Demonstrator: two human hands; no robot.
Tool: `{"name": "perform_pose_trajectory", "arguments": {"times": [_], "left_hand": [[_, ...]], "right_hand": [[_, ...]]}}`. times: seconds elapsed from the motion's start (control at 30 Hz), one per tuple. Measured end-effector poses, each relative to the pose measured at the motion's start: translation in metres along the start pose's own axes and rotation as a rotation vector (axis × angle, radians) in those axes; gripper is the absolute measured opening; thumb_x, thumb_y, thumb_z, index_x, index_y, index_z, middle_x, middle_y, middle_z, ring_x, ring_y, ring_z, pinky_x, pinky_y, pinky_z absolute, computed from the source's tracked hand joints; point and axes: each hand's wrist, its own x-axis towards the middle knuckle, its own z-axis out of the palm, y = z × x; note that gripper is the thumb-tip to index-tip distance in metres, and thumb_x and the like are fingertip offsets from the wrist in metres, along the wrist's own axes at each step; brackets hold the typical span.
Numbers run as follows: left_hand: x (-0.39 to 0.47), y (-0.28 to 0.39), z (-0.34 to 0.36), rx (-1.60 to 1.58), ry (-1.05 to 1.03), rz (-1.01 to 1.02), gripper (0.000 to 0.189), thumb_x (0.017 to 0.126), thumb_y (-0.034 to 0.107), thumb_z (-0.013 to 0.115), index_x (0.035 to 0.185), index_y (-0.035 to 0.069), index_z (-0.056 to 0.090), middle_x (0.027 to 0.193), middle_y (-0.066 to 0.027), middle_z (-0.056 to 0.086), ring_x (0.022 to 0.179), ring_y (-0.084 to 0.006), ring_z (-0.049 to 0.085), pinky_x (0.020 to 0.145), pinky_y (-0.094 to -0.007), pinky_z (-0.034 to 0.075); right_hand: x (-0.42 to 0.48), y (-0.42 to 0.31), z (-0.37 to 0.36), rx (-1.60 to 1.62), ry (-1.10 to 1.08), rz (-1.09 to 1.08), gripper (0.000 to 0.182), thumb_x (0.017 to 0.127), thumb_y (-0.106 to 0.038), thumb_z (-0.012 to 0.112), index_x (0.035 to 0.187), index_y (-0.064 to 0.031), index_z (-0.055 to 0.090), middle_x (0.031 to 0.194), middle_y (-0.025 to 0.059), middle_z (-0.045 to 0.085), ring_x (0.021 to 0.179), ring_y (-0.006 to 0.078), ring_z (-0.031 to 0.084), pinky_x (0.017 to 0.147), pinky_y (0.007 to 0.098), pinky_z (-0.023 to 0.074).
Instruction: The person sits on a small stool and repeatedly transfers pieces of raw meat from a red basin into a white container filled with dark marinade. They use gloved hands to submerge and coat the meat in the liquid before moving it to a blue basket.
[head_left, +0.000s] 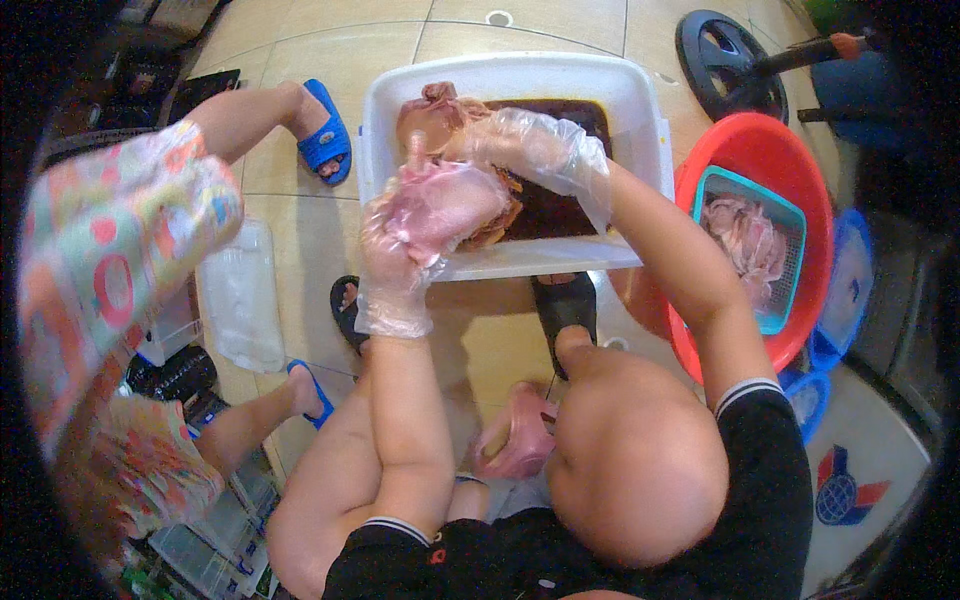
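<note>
My left hand (394, 240), in a clear plastic glove, holds a piece of raw pale-pink meat (454, 202), probably poultry, above a white plastic tub (510, 262). My right hand (517, 146), also gloved, reaches over the tub with its fingers at the meat's upper edge. Blur hides whether those fingers grip it or only touch it. Another piece of raw meat (431, 116) lies in the tub's far left corner. Dark brown liquid (551, 202) covers the tub's bottom. Browned pieces (495, 229) show just under the held meat.
A red basin (810, 187) at right holds a turquoise basket (795, 262) of raw meat strips (742, 240). Beyond it stands a black round base (694, 52) with a pole. At left, another person in blue slippers (326, 142) is beside a translucent lid (244, 300) on the tiles.
</note>
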Motion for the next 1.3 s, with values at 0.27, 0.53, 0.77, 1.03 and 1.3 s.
{"name": "perform_pose_trajectory", "arguments": {"times": [0.27,0.53,0.77,1.03,1.3], "left_hand": [[0.019,-0.030,0.028,0.347,0.204,-0.055,0.049,0.103,0.019,0.054,0.149,0.007,0.043,0.145,-0.0260,0.051,0.124,-0.0371,0.060,0.103,-0.0492,0.053],[0.015,-0.003,-0.024,0.091,0.094,0.058,0.064,0.106,0.033,0.048,0.161,0.014,0.024,0.150,-0.0339,0.042,0.133,-0.0462,0.052,0.108,-0.0525,0.049],[0.017,-0.006,-0.037,-0.041,-0.034,0.020,0.062,0.104,0.029,0.049,0.160,0.013,0.027,0.154,-0.0360,0.035,0.138,-0.0510,0.044,0.114,-0.0596,0.041],[0.015,0.004,-0.043,-0.380,-0.185,-0.085,0.061,0.096,0.015,0.054,0.155,0.013,0.037,0.160,-0.0337,0.025,0.146,-0.0528,0.030,0.118,-0.0635,0.034],[0.004,0.009,-0.025,-0.429,-0.159,-0.008,0.060,0.096,0.015,0.052,0.154,0.013,0.039,0.157,-0.0353,0.031,0.143,-0.0524,0.036,0.116,-0.0629,0.037]], "right_hand": [[-0.046,-0.031,-0.014,-0.304,0.077,-0.085,0.025,0.083,-0.016,0.076,0.101,-0.0027,0.066,0.083,0.0134,0.069,0.075,0.0207,0.066,0.070,0.0362,0.0529],[-0.028,0.105,-0.028,-0.764,0.472,0.198,0.011,0.090,-0.011,0.064,0.101,-0.0098,0.068,0.103,0.0169,0.074,0.097,0.0362,0.072,0.084,0.0445,0.0572],[-0.025,0.129,0.023,-1.024,0.119,0.456,0.023,0.093,-0.016,0.061,0.111,-0.0116,0.074,0.110,0.0146,0.074,0.111,0.0366,0.070,0.094,0.0534,0.0550],[-0.015,0.081,-0.032,-0.816,0.098,0.398,0.035,0.091,-0.015,0.061,0.123,-0.0007,0.066,0.128,0.0253,0.065,0.122,0.0337,0.063,0.097,0.0449,0.0535],[-0.018,0.063,-0.038,-0.792,-0.194,0.681,0.026,0.088,-0.016,0.066,0.111,-0.0058,0.073,0.095,0.0189,0.076,0.093,0.0344,0.074,0.081,0.0453,0.0585]]}}
